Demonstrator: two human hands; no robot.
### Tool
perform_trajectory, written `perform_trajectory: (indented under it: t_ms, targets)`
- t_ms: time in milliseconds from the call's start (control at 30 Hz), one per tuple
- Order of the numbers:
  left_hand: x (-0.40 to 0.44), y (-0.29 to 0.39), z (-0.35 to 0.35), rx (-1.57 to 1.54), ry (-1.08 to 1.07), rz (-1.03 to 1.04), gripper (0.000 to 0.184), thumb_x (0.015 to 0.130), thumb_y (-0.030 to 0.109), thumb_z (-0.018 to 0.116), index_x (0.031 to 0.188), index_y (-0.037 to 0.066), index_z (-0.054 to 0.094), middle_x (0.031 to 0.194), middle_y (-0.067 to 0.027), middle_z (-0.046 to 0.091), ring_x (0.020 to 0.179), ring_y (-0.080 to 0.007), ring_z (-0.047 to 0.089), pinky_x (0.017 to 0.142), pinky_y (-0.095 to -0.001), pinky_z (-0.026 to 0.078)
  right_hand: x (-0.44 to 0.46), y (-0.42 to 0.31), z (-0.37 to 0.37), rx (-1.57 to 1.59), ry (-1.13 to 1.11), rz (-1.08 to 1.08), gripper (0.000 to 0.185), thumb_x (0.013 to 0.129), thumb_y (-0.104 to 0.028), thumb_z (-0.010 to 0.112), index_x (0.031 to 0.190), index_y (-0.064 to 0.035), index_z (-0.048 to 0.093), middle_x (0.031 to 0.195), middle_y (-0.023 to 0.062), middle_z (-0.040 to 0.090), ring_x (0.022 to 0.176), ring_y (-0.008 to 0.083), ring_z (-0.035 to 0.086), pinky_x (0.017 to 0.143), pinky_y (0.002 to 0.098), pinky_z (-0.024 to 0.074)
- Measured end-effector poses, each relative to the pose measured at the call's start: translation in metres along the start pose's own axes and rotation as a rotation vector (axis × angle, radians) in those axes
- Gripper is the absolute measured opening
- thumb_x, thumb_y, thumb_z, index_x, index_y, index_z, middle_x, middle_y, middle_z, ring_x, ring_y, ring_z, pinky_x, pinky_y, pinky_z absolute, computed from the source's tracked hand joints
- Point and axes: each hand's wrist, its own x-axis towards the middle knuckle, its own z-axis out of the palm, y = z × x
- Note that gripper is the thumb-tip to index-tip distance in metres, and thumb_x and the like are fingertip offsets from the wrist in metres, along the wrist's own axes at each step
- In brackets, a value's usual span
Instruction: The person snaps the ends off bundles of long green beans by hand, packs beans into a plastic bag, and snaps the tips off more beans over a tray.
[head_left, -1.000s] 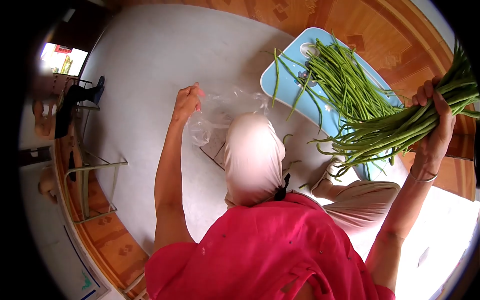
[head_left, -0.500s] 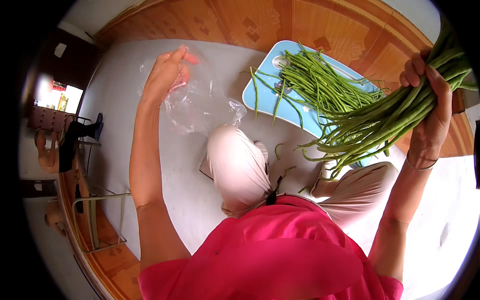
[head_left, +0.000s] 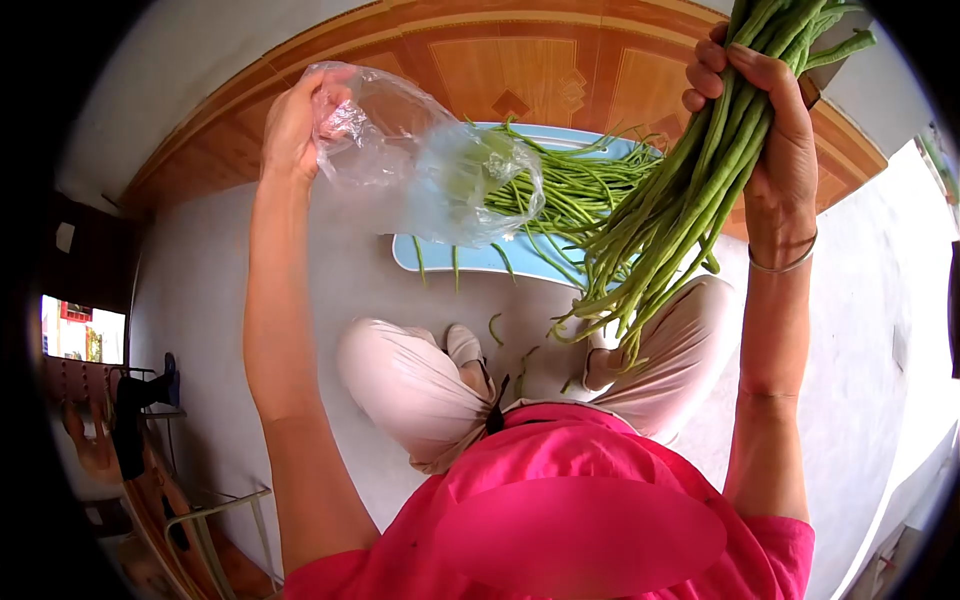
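My left hand (head_left: 296,125) is closed on a clear plastic bag (head_left: 390,135), which hangs out to the right, in front of part of the blue tray table. My right hand (head_left: 775,120) grips a thick bundle of long green beans (head_left: 705,185). Their lower ends droop down toward my right knee. A pile of more long beans (head_left: 575,190) lies on the light blue tray table (head_left: 480,258), partly hidden by the bag and the held bundle. A few single beans hang over the table's near edge.
Bean scraps (head_left: 495,328) lie on the grey floor (head_left: 330,260) between my feet. Behind the table runs a tiled orange wall base (head_left: 500,60). Far to the left, another person's dark-clothed leg (head_left: 140,400) and a metal-framed chair (head_left: 225,510) show.
The bag in my left hand has spread out and now overlaps the table. My right hand has moved left and up with the beans. The whole view has turned.
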Motion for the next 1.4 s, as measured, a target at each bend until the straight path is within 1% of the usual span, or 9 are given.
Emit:
perform_trajectory:
  t_ms: [167,333,433,533,1067,1167,1267,1300,1400]
  targets:
    - [0.027,-0.066,0.034,-0.064,-0.070,-0.018,0.030,0.096,0.017,0.044,0.108,-0.008,0.054,0.076,-0.0152,0.061,0.054,-0.0169,0.053,0.048,-0.0274,0.045,0.000,0.008,-0.010,0.018,0.163,0.083,0.020,0.085,-0.014,0.060,0.097,0.0005,0.053,0.079,0.0077,0.057,0.066,0.0151,0.057,0.061,0.0285,0.0527]
    - [0.003,-0.111,0.062,0.472,-0.339,-0.257,0.064,0.088,0.033,0.062,0.133,-0.007,0.040,0.119,-0.0201,0.057,0.108,-0.0224,0.058,0.091,-0.0356,0.047,0.001,0.033,-0.017,-0.017,0.278,0.092,0.017,0.081,-0.013,0.063,0.087,0.0015,0.057,0.073,0.0095,0.061,0.061,0.0158,0.062,0.055,0.0291,0.0543]
    - [-0.026,-0.080,0.072,0.927,-0.309,0.267,0.086,0.082,0.039,0.070,0.138,-0.012,0.029,0.132,-0.0255,0.045,0.125,-0.0310,0.044,0.102,-0.0393,0.038,-0.002,0.049,-0.022,-0.014,0.317,0.134,0.017,0.079,-0.012,0.063,0.086,0.0029,0.057,0.073,0.0096,0.061,0.062,0.0160,0.061,0.054,0.0290,0.0528]
    - [-0.063,-0.052,0.116,0.247,-0.550,0.169,0.091,0.080,0.040,0.072,0.138,-0.012,0.026,0.131,-0.0254,0.046,0.128,-0.0315,0.042,0.104,-0.0390,0.036,-0.001,0.068,-0.011,0.012,0.339,0.108,0.016,0.079,-0.011,0.062,0.085,0.0030,0.058,0.072,0.0098,0.061,0.061,0.0149,0.060,0.053,0.0276,0.0511]
    - [-0.083,-0.100,0.173,0.017,-0.610,0.103,0.022,0.074,0.001,0.067,0.096,-0.001,0.061,0.081,-0.0033,0.060,0.069,-0.0111,0.057,0.062,-0.0265,0.047,-0.016,0.037,-0.018,-0.532,-0.148,0.271,0.064,0.078,-0.035,0.074,0.123,0.0054,0.051,0.114,0.0127,0.059,0.105,0.0208,0.056,0.095,0.0339,0.0429]
    - [-0.077,-0.098,0.164,-0.033,-0.660,0.100,0.023,0.074,0.004,0.066,0.095,-0.002,0.061,0.080,-0.0044,0.060,0.067,-0.0120,0.056,0.061,-0.0269,0.047,-0.030,0.007,-0.020,-1.198,-0.422,0.292,0.063,0.075,-0.038,0.076,0.116,0.0052,0.056,0.118,0.0184,0.060,0.109,0.0286,0.058,0.094,0.0397,0.0452]
    - [-0.072,-0.093,0.167,0.041,-0.670,0.056,0.023,0.073,0.005,0.066,0.094,-0.002,0.061,0.079,-0.0050,0.060,0.067,-0.0122,0.056,0.061,-0.0267,0.046,-0.057,-0.025,0.017,-1.811,-0.484,0.126,0.042,0.071,-0.028,0.074,0.102,-0.0012,0.065,0.101,0.0158,0.064,0.099,0.0307,0.061,0.077,0.0406,0.0517]
    - [-0.069,-0.098,0.166,0.001,-0.721,0.054,0.029,0.073,0.006,0.068,0.099,-0.002,0.060,0.082,-0.0038,0.060,0.071,-0.0121,0.057,0.064,-0.0260,0.046,-0.060,-0.018,0.021,-1.833,-0.473,-0.351,0.043,0.071,-0.027,0.070,0.109,-0.0068,0.064,0.102,0.0104,0.064,0.103,0.0256,0.061,0.089,0.0413,0.0486]
    - [-0.086,-0.094,0.189,-0.051,-0.579,0.132,0.031,0.069,0.009,0.070,0.095,-0.003,0.058,0.084,-0.0025,0.057,0.074,-0.0110,0.053,0.064,-0.0276,0.045,-0.036,-0.004,0.030,-1.995,-0.666,-0.845,0.047,0.075,-0.019,0.063,0.121,-0.0106,0.056,0.114,0.0051,0.063,0.114,0.0244,0.056,0.110,0.0445,0.0322]
